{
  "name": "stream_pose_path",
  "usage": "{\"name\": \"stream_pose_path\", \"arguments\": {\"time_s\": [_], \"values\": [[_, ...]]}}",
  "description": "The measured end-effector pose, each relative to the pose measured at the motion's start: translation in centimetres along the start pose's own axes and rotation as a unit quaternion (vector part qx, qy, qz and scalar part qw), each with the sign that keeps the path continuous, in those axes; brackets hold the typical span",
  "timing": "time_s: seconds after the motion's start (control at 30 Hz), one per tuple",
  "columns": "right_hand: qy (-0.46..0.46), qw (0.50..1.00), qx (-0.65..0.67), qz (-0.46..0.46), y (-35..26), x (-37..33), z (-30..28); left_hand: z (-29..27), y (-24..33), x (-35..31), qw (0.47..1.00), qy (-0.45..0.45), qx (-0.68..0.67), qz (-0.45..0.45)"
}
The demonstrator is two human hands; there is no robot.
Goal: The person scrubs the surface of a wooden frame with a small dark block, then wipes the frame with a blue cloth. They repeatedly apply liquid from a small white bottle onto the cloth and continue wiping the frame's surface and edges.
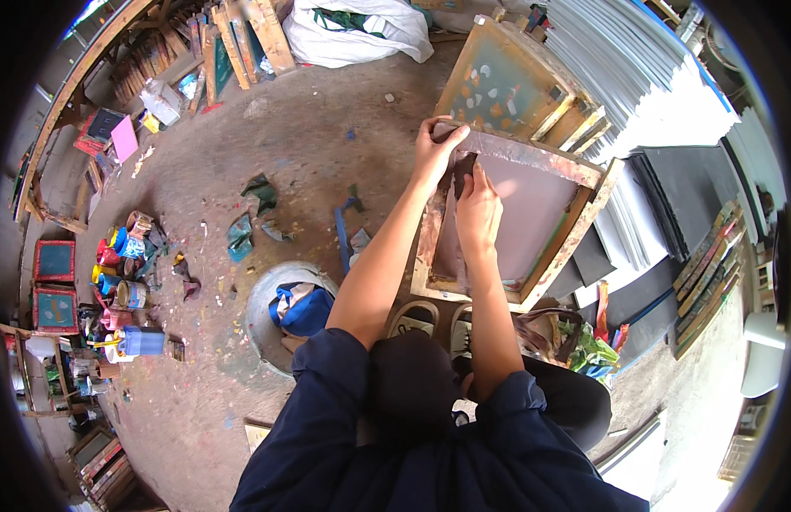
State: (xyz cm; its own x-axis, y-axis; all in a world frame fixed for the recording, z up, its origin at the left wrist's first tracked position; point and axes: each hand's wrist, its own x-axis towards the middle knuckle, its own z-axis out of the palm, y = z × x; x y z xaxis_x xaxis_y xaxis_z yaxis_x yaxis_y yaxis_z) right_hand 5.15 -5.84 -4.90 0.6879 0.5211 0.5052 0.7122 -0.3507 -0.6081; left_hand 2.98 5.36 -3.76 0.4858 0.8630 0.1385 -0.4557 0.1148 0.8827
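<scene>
A wooden screen printing frame (574, 232) with grey-mauve mesh (523, 213) stands tilted in front of me, its wood worn and stained. At its far left corner, my left hand (434, 155) is wrapped over the edge, gripping it. Inside the frame's left side, my right hand (479, 213) is closed, fingers pressed together on a dark brown strip (463, 167). That strip lies along the frame's border; whether it is tape or a loose piece I cannot tell. Part of the left border is hidden by my right hand.
Another stained frame (489, 85) leans just behind, beside a tall stack of white sheets (617, 60). A round bin (263, 328) with a blue cloth stands left of my feet. Paint pots (133, 294) cluster farther left. Scraps (240, 237) litter the floor. Black boards (689, 188) lie right.
</scene>
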Motion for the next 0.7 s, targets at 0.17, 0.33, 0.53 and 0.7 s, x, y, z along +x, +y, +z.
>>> {"name": "stream_pose_path", "arguments": {"time_s": [0.17,0.33,0.53,0.7], "values": [[-0.051,0.933,0.253,0.249,-0.1,1.2,0.8,0.1,0.1,-0.4,0.999,-0.005,0.031,-0.009],[-0.13,0.876,0.373,0.276,2.4,4.1,2.2,0.0,0.4,0.1,0.999,-0.021,-0.005,-0.042],[-0.2,0.923,0.248,0.213,3.3,4.9,2.6,-1.1,1.4,0.4,0.994,-0.052,0.025,-0.089],[-0.154,0.928,0.239,0.24,2.6,4.8,3.1,-0.7,1.4,0.3,0.994,-0.027,0.017,-0.103]]}}
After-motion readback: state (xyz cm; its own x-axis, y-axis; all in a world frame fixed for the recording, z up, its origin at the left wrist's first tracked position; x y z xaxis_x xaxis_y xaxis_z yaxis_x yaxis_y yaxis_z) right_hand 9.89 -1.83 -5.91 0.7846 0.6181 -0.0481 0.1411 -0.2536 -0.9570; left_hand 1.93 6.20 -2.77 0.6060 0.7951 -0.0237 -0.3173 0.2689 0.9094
